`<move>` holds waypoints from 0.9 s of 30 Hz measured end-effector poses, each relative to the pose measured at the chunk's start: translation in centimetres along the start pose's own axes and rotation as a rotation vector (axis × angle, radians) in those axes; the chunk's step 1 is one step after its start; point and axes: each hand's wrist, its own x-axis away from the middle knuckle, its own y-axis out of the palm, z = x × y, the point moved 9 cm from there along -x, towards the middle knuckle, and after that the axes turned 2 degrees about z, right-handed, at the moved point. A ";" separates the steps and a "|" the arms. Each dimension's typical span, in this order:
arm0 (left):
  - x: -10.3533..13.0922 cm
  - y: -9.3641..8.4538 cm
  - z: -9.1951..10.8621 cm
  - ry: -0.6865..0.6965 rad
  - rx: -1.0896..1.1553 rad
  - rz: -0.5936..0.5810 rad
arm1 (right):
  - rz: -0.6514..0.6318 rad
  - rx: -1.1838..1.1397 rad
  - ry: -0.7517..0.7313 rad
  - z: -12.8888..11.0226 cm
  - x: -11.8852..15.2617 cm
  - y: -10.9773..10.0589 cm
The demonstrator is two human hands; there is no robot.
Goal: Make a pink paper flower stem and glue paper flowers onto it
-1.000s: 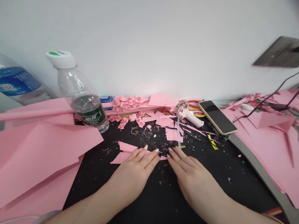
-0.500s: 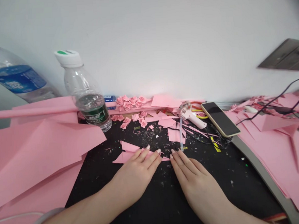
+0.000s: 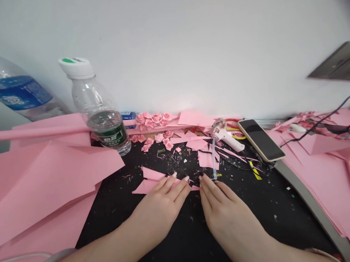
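Table (image 3: 183,246), two hands (image 3: 161,208) (image 3: 230,215), pink paper (image 3: 145,185), one phone (image 3: 261,139)

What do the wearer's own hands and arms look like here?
The left hand and right hand are bare, with nails in a mix of white and black. A pale grey edge, probably a sleeve, crosses the left forearm. No cables or markings show on either hand.

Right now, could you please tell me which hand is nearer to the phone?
Right: the right hand is short of the phone and to its left; the left hand is farther left, over some pink paper.
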 end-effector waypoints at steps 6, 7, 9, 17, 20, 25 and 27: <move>0.0 -0.5 0.0 -0.010 0.022 0.061 | 0.024 -0.059 0.008 0.1 0.1 0.5; -0.1 -0.7 -0.2 -0.020 0.035 0.067 | 0.031 -0.060 0.011 0.0 0.2 0.5; -0.1 -1.3 -1.0 -0.063 0.062 0.071 | 0.039 -0.062 0.023 -0.2 0.3 0.6; 0.6 -1.6 -3.5 -0.108 0.072 0.083 | 0.054 -0.055 0.033 -0.3 0.3 0.5; 0.8 -1.3 -3.7 -0.103 0.077 0.101 | 0.048 -0.053 0.036 -0.4 0.4 0.7; 1.0 -1.2 -3.7 -0.093 0.113 0.111 | 0.039 -0.068 0.042 -0.2 0.5 0.7; 1.2 -1.1 -3.7 -0.090 0.122 0.112 | 0.030 -0.076 0.051 0.0 0.4 0.7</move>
